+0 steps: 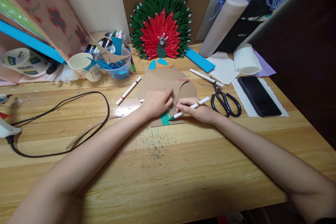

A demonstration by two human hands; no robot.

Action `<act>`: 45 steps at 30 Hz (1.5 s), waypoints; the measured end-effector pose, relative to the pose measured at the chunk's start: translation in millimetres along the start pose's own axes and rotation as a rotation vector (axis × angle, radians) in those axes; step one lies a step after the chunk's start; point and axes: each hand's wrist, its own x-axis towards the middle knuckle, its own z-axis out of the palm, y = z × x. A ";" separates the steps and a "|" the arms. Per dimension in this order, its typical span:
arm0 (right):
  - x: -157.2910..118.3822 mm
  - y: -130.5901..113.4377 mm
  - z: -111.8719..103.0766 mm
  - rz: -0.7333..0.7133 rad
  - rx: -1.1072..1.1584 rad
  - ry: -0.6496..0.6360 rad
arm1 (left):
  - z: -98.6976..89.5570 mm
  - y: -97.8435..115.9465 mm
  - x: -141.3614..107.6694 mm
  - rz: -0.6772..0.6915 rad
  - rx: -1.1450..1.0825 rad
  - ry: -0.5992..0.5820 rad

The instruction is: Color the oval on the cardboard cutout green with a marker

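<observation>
My right hand (195,110) grips a white marker (202,101) with a brown band. Its dark green tip touches the edge of a green-coloured patch (165,119) near the front edge of the brown cardboard (152,80). Resting on the cardboard just left of the marker is my left hand (159,101), its fingers curled down beside the green patch. Whatever lies under those fingertips is hidden. Another white marker (128,91) with a red band lies left of the cardboard, and a third white marker (206,77) lies behind my right hand.
Black-handled scissors (225,103) and a phone (259,96) lie at the right. A red and green peacock decoration (160,24) stands at the back. A plastic tub (115,71) of blue scraps and a paper cup (85,66) stand left; a black cable (107,112) loops nearby.
</observation>
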 end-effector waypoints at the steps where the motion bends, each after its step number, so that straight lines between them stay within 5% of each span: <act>1: 0.0 0.3 0.0 0.002 -0.006 0.000 | -0.1 0.0 0.0 0.000 0.001 0.000; 45: 0.1 1.0 -0.8 -0.012 -0.052 -0.008 | -1.8 0.5 0.4 -0.007 0.009 -0.008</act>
